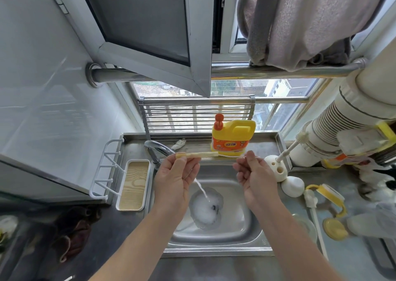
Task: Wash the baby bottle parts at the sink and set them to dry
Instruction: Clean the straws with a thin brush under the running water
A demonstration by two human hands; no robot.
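Over the sink [246, 216], your left hand [173, 173] pinches the straw [197, 155], your right hand [255, 173] a thin brush stem [231, 156]. The straw looks light, soft, probably slippery: hold it near its ends.

I count two hands mid-frame, left hand [174, 178] and right hand [255, 173]; one straw [199, 155]; one thin white rod [229, 156]; one faucet [156, 149]; one sink [214, 249]; one detergent bottle [232, 139]; one tray [134, 184]; one brush [289, 148], right.

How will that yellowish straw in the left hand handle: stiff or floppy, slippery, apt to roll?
The straw juts sideways from the left hand without sagging, so probably fairly stiff and light. The tap is running, so it is likely wet and slippery. A thin round tube, it may roll on the steel counter.
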